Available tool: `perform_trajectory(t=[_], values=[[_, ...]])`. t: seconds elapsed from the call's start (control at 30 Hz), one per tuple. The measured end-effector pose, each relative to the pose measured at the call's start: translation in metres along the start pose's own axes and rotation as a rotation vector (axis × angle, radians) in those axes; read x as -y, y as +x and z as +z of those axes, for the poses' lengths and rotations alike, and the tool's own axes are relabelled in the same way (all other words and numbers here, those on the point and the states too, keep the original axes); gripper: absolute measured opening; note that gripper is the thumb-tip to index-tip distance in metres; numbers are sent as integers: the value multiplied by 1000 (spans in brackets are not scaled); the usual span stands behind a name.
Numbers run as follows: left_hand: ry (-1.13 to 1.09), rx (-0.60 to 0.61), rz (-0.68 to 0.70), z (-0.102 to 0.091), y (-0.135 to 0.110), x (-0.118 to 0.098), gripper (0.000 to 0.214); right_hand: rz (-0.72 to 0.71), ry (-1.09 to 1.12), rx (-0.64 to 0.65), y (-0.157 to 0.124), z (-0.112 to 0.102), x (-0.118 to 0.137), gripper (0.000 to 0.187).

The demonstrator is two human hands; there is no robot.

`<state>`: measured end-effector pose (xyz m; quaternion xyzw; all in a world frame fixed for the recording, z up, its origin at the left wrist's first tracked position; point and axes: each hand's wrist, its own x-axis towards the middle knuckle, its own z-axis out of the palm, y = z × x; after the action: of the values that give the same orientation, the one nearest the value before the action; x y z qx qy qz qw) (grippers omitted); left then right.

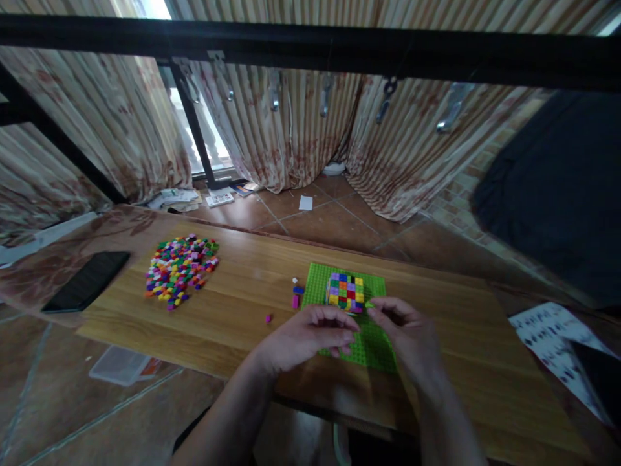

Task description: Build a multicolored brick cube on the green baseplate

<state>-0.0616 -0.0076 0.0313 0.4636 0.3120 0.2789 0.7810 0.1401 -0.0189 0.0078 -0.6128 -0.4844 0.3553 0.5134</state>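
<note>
A green studded baseplate (373, 349) lies on the wooden table, with a block of multicoloured toy bricks (345, 291) built up on it. My right hand (412, 333) is at the right side of that build, thumb and fingertips pinching a small lime-green brick (370, 304). In front of the build, my left hand (310, 336) hovers over the plate's near part. Its fingers are loosely curled, apart from the thumb, and no brick shows in them. Left of the plate lie a blue brick (298, 290), a magenta brick (295, 301) and a small white piece (294, 280).
A heap of mixed bricks (182, 268) spreads over the table's left part. One pink brick (268, 318) lies alone nearer me. A dark tablet-like slab (87, 281) rests at the far left. At the right are a printed sheet (557, 343) and a dark object (594, 372).
</note>
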Motion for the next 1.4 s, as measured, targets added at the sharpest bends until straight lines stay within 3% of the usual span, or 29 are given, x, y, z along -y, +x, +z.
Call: perform_trajectory(t=[0.2,0.4,0.8,1.13,1.4], values=[[-37,-211,42,-20,-4,-7,32,-75,-114,11,-1,7,-7,20],[-170,-395,82,-25,0,-6,32,-187,-198,0,-2,12,-6,15],[-193,-410,95,-21,0,-6,31,-184,-204,3,-2,12,-2,13],[-159,-429,99,-21,0,-7,31,-82,-20,-78,-1,5,-1,16],[-109,-446,94,-20,0,-7,27,-278,-180,15,-2,6,0,17]])
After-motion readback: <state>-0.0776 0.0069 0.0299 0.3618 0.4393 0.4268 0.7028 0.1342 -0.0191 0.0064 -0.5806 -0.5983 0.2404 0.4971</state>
